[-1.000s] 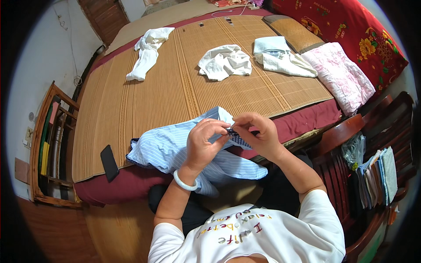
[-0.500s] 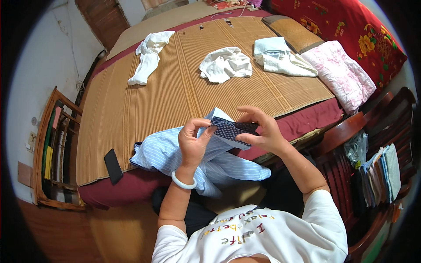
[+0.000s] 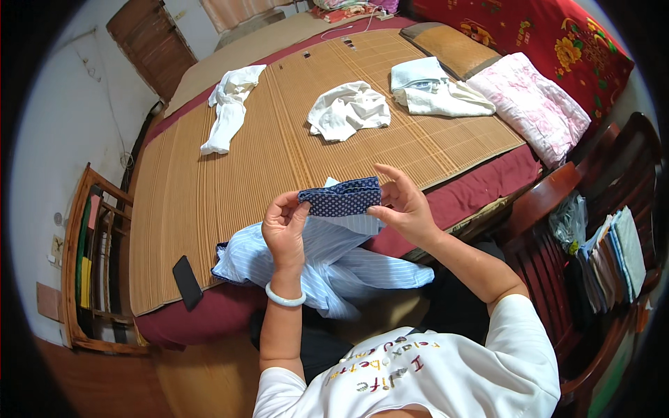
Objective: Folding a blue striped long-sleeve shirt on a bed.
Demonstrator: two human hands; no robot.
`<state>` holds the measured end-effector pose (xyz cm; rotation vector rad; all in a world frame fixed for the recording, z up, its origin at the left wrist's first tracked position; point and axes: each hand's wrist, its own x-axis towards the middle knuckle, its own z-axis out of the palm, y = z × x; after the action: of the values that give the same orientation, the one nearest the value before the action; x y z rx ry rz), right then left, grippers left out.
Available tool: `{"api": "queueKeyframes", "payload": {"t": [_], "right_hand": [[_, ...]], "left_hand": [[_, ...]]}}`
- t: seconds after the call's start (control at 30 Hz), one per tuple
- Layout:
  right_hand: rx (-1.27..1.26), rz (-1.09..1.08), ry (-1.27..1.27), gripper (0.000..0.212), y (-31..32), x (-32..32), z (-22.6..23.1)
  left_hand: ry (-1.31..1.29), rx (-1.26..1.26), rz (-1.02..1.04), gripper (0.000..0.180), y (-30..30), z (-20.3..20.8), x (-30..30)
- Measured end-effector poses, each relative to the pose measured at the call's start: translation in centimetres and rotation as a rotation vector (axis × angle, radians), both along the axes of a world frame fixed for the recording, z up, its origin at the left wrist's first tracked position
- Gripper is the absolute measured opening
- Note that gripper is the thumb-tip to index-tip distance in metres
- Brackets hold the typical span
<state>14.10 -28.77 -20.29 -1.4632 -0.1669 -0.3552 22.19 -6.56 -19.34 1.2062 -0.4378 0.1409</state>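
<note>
The shirt (image 3: 313,261) is pale blue with thin white stripes; its collar (image 3: 341,198) is navy with small white dots. It lies on a tan woven mat (image 3: 279,153), whose near edge meets a maroon sheet (image 3: 481,188). Farther back on the mat lie white clothes (image 3: 348,110); beside its right edge sit a pink folded quilt (image 3: 533,104) and a red flowered blanket (image 3: 557,42). A black phone (image 3: 187,281) rests at the mat's near left corner
</note>
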Motion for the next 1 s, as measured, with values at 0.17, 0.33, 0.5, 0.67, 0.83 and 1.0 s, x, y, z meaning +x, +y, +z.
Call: {"api": "queueKeyframes", "payload": {"t": [0.17,0.33,0.5,0.67,0.83,1.0], "right_hand": [[-0.026,-0.131,-0.200,0.041,0.1,0.7,-1.0],[-0.090,-0.192,-0.235,0.028,0.4,-0.1,0.3],[-0.251,-0.287,-0.257,0.022,0.2,-0.4,0.5],[-0.287,-0.302,-0.350,0.020,0.2,-0.4,1.4],[-0.418,-0.353,-0.437,0.021,0.2,-0.8,2.0],[-0.444,-0.362,-0.442,0.023,0.2,-1.0,2.3]], "left_hand": [[-0.029,0.046,-0.034,0.022,0.3,0.0,0.1],[-0.065,0.062,-0.051,0.021,0.4,0.1,0.0],[-0.078,0.044,-0.066,0.021,0.5,0.1,-0.1],[-0.101,0.037,-0.090,0.021,0.6,0.3,-0.3],[-0.104,0.047,-0.113,0.021,0.5,0.6,-0.5],[-0.106,0.058,-0.107,0.021,0.6,0.7,-0.5]]}}
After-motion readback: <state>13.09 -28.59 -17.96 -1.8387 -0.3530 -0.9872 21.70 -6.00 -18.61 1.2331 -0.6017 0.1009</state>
